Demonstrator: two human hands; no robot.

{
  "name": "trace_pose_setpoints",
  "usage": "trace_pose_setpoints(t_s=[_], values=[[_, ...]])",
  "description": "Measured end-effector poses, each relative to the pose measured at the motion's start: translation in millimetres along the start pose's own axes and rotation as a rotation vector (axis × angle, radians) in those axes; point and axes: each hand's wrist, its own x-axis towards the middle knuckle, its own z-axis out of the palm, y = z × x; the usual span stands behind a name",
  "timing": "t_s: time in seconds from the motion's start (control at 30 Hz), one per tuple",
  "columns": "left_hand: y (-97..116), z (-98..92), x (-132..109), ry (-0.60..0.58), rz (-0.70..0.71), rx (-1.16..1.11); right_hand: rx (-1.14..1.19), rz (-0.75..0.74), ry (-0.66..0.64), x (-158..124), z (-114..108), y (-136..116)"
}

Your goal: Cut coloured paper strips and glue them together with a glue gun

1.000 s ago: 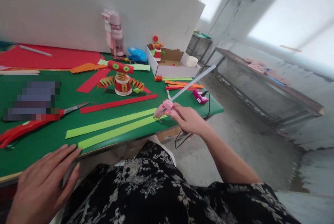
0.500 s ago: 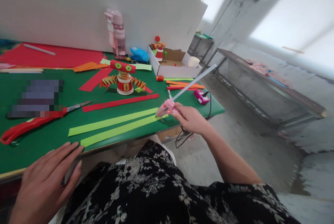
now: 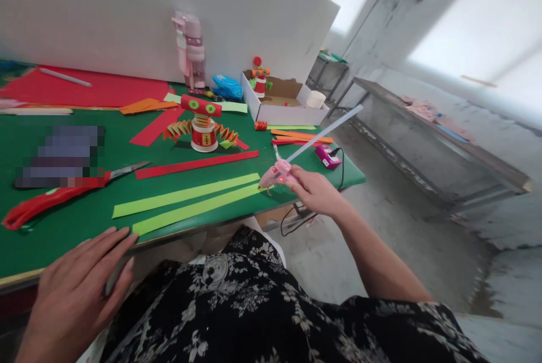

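My right hand (image 3: 313, 188) is closed round a pink hot glue gun (image 3: 276, 174), its small light glowing. A long clear glue stick (image 3: 326, 132) juts from its back, up and to the right. The nozzle is at the right end of the nearer light green paper strip (image 3: 199, 208); whether it touches I cannot tell. A second light green strip (image 3: 186, 195) lies just behind. My left hand (image 3: 80, 284) rests at the table's front edge, fingers stretched out, fingertips by the left end of the nearer strip. It holds nothing that I can see.
Behind the strips stand a paper-cup figure (image 3: 204, 136) with folded arms and a red strip (image 3: 199, 164). Red-handled scissors or a knife (image 3: 55, 199) lie left, beside a blurred dark object (image 3: 59, 154). A white box (image 3: 279, 109), pink bottle (image 3: 192, 55) and purple power socket (image 3: 328, 156) are farther back.
My right hand and the glue gun have shifted slightly right along the nearer green strip. The view has moved a little; my left hand stays at the strip's left end.
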Motion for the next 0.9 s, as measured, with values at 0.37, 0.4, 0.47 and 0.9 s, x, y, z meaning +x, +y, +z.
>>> trace_pose_setpoints(t_s=[0.37, 0.4, 0.47, 0.9], values=[[3.4, -2.8, 0.4, -0.043, -0.009, 0.046, 0.021, -0.15, -0.031, 16.7, 14.9, -36.4], [3.5, -3.0, 0.0, -0.047, -0.014, 0.044, 0.028, -0.16, -0.038, 18.1, 15.6, -40.4], [3.5, -3.1, -1.4, -0.056, -0.029, 0.048, 0.04, -0.181, -0.047, 20.7, 17.0, -48.3], [4.0, -4.6, -1.6, -0.095, -0.04, 0.042, 0.051, -0.218, -0.052, 24.8, 19.2, -54.5]])
